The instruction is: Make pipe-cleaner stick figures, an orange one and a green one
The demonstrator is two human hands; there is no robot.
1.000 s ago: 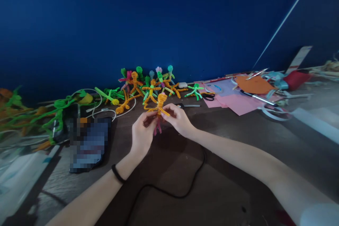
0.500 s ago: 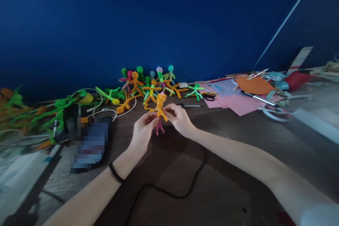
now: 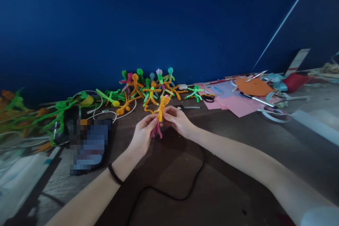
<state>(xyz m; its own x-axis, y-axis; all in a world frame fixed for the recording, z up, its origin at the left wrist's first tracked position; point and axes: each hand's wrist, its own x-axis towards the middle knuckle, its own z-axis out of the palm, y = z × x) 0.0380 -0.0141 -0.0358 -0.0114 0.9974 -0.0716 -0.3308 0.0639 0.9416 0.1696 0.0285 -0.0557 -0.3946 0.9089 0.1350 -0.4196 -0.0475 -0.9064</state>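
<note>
Between my two hands, above the dark table (image 3: 164, 169), is a pipe cleaner figure (image 3: 164, 105) with a wound orange body and pink legs hanging below. My left hand (image 3: 143, 130) is closed, its thumb and fingertips pinching the figure's lower left side. From the right, my right hand (image 3: 180, 122) pinches it too, its fingertips partly hidden behind the orange body. An orange strand reaches out to the left above my left fingers. Just behind stands a cluster of finished-looking pipe cleaner figures, among them an orange and yellow one (image 3: 152, 93).
A dark phone (image 3: 91, 146) lies left, near green and orange pipe cleaner pieces (image 3: 60, 107) and white cables. Rightward are a light green figure (image 3: 195, 93), black-handled scissors (image 3: 208, 98), pink paper (image 3: 241, 104), orange paper (image 3: 254, 86) and a pen (image 3: 258, 99). A black cord (image 3: 169, 195) curves in front. A blue wall (image 3: 169, 21) rises behind.
The held figure has turned in my fingers: its orange top now leans right and its pink legs swing left. Both hands stay nearly in place, still pinching it.
</note>
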